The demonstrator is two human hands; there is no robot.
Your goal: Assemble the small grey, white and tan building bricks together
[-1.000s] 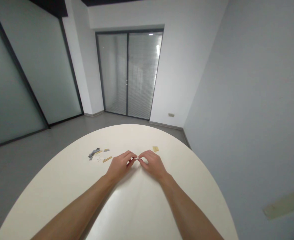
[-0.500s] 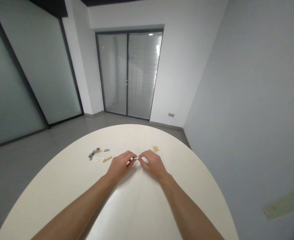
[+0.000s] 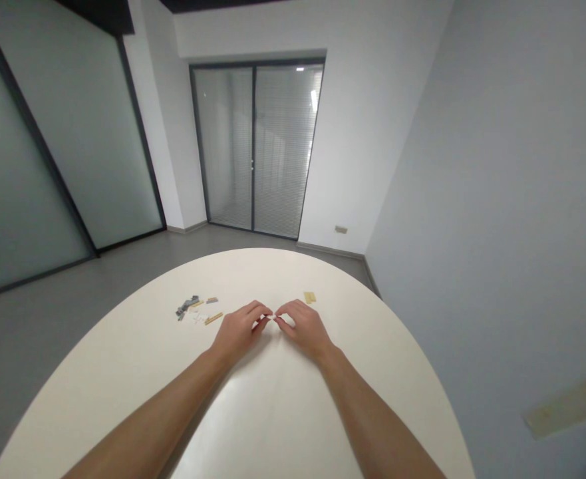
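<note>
Over the middle of the round table, my left hand [image 3: 245, 327] and my right hand [image 3: 302, 326] meet almost fingertip to fingertip. Both are closed in a pinch on a tiny white piece [image 3: 273, 317], whose exact kind is too small to make out. Left of my left hand lies a tan strip [image 3: 213, 319], with small white pieces [image 3: 200, 319] beside it. Past those is a loose heap of grey pieces [image 3: 187, 306] that look like toy building bricks. Yellowish-tan flat pieces [image 3: 310, 297] rest beyond my right hand.
The white round table [image 3: 273, 426] has a curved far edge. A small grey and tan piece [image 3: 212, 301] lies right of the heap. A grey-framed glass door [image 3: 253, 153] stands behind, a plain wall [image 3: 512, 199] at the right, frosted panels [image 3: 83, 133] at the left.
My hands stay nearly in place, fingertips still together, with only a slight shift of the fingers around the white piece. The pieces on the table lie as before.
</note>
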